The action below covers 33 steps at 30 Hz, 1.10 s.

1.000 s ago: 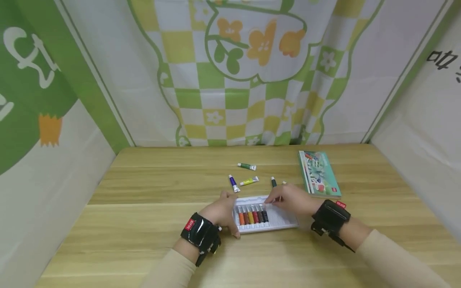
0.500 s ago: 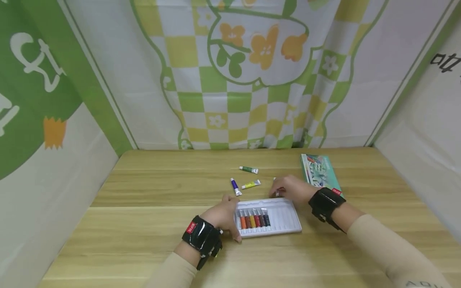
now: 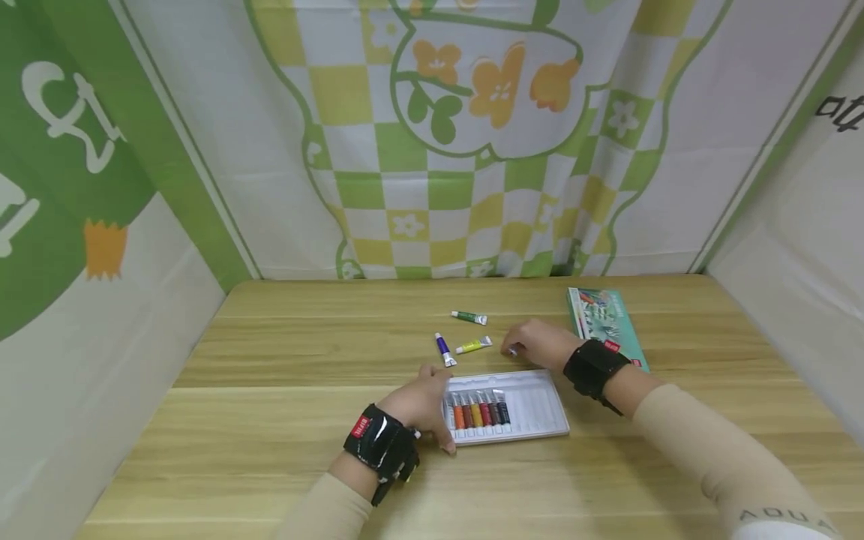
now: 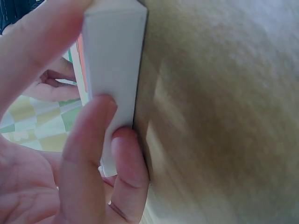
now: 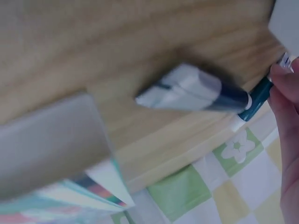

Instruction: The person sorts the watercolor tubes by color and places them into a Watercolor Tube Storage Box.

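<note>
The left hand holds a tray; the right hand pinches a green tube, clear only from its wrist view.

Small tabletop booth, screened on three sides; kind of building not determinable. Comprising: one pale wood-grain table with rounded far corners; one white fabric curtain printed with green and yellow checks and orange flowers, hung behind; one green-and-white sheet with white lettering, left; one white sheet with black characters, right. Art-corner content: one shallow white tray of slim coloured paint tubes.
</note>
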{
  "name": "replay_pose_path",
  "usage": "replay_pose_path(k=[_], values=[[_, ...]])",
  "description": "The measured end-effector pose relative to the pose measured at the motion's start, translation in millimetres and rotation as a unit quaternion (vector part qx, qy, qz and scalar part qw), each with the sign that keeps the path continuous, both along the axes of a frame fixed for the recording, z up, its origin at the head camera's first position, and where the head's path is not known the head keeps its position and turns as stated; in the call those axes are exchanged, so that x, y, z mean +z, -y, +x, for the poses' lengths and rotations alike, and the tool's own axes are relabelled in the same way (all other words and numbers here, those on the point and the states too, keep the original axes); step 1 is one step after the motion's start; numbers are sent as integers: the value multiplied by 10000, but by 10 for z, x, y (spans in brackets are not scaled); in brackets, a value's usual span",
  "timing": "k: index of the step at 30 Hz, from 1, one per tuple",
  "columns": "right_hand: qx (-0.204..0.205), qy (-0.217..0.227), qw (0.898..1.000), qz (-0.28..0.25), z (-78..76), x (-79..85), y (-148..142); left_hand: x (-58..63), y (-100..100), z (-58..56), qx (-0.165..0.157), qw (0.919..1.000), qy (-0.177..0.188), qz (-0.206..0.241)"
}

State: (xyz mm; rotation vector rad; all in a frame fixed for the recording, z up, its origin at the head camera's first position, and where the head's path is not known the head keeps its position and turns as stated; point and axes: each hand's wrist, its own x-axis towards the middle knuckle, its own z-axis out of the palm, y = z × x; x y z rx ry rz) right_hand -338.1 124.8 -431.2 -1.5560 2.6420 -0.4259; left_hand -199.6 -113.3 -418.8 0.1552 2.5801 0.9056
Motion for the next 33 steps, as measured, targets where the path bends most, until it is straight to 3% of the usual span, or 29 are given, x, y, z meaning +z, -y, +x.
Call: replay_pose_path(k=[10,18,21,25,27,29,31,33], values=[[-302,-332,9987,236,-28,37,-112,11,6,13,-63,10000,-47,43],[-454,-773,9957,242,38,37,-101,30,-2,7,-34,10000,-26,31],[-637,-522,9966,69,83,37,-134,5,-29,13,-47,10000,-29,39],[-1021,140,9933,-517,220,106,-194,-9,-41,14,-75,10000,7,19],[-1187,588,9871,-893,319,163,-210,-6,-37,10,-58,10000,53,-23],[-1375,1224,9748,-1259,429,216,-207,0,-27,1,-20,9999,97,-34],[-1558,2058,9512,-1692,529,250,-185,6,-16,-13,10,9999,111,-49],[-1742,2943,9161,-2091,617,256,-157,14,-6,-27,11,10000,74,-50]])
